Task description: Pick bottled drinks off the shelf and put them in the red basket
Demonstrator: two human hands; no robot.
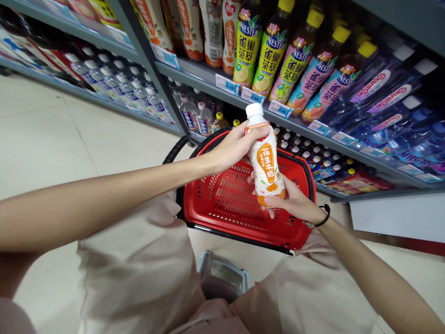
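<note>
A white and orange bottle of peanut milk [266, 162] with a white cap is held between both hands, cap pointing away from me and slightly left. My left hand [239, 144] grips its upper part just below the cap, thumb across the label side. Around the lower end, my right hand [294, 199] is closed, with its thumb on the orange base and fingers underneath. Beneath the bottle stands a red shopping basket [225, 211] with slotted walls and a black handle [174, 150]. The fingers behind the bottle are partly hidden.
Ahead runs a grey shelf [222, 88] with similar peanut milk bottles [189, 30], Nestea bottles [274, 51] and clear water bottles [378, 93]. Price tags [252, 96] line its edge. Lower shelves hold more drinks [121, 83]. A grey object [222, 276] is on the floor between my legs.
</note>
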